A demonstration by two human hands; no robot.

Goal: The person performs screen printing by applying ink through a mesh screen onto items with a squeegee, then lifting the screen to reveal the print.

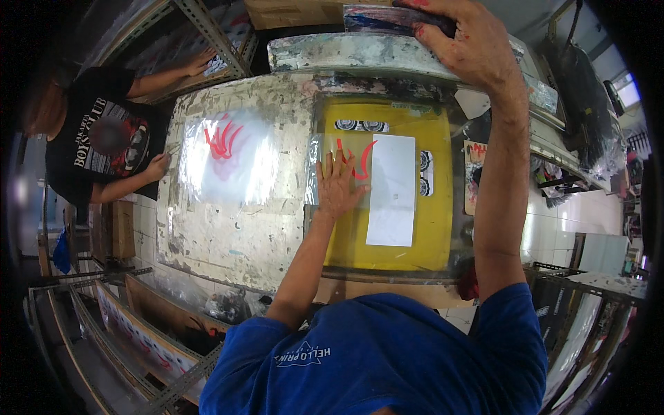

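My left hand (337, 185) lies flat, fingers spread, on a clear plastic sheet (325, 173) with a red print that rests on the yellow printing base (432, 207). A white paper rectangle (392, 189) sits just right of that hand. My right hand (465, 38) is raised at the far edge and grips the dark, ink-stained frame of a printing screen (387, 19); red ink marks its fingers.
A worn, paint-crusted table (228, 235) carries another clear sheet with a red print (227, 155) at its left. Another person in a black shirt (93, 142) stands at the left with one hand by that sheet. Metal racks (138, 346) flank the table.
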